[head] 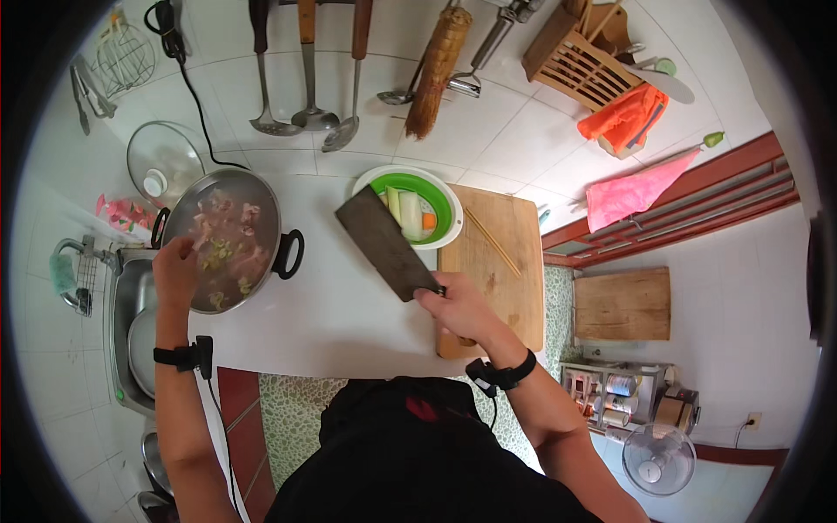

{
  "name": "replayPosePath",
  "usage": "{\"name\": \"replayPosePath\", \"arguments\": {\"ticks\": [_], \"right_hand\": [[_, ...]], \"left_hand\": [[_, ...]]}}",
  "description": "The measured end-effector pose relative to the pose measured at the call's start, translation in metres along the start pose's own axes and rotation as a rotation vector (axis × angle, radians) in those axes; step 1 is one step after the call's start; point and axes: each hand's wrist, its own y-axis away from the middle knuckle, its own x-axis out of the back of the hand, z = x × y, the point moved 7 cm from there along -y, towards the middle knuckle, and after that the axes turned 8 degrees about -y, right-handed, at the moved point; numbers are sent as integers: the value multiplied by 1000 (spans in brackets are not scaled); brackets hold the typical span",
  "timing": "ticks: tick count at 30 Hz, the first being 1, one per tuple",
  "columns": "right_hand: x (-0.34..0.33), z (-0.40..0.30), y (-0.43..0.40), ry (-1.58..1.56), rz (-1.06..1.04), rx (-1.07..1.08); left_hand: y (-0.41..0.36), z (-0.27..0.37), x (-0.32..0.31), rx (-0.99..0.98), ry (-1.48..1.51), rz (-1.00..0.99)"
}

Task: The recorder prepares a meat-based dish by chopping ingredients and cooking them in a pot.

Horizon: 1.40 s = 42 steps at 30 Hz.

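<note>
A dark-bladed cleaver (389, 245) is in my right hand (461, 307), gripped by its handle beside the wooden cutting board (523, 235). Its blade points up and left over the white counter, overlapping the rim of a green and white colander (451, 209). Inside that colander lie pale green vegetable pieces (410, 212) and an orange piece (429, 221). Over the left edge of a wide two-handled pan (261, 196) hovers my left hand (176, 271), fingers bunched; whether they pinch anything is hidden. Meat pieces (225, 212) and chopped green bits (219, 253) sit in cloudy liquid in the pan.
A pair of chopsticks (492, 240) lies across the board. Behind the pan leans a glass lid (163, 160), near a black power cord (196, 104). The steel sink (134, 274) and its faucet (104, 255) are at left. Ladles (314, 118) hang on the tiled wall.
</note>
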Motion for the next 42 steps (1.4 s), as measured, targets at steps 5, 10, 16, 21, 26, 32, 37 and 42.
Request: {"name": "replayPosePath", "arguments": {"ticks": [5,10,16,21,26,32,37,42], "right_hand": [[40,49,34,-98,93,-66],[81,102,62,98,282,208],[122,181,97,292,559,285],[139,240,87,522,661,289],[146,276,74,745,659,416],[154,268,67,744,582,454],[208,256,38,539,623,340],[262,265,-37,565,760,219]], "left_hand": [[-2,-8,-8,-13,20,-70],[-2,24,10,39,-20,15],[41,83,29,-68,25,155],[124,113,-9,138,343,-76],[202,133,-56,225,398,-250],[287,103,-94,407,360,-384],[331,92,-103,448,321,-378],[369,95,-111,572,290,-634]]}}
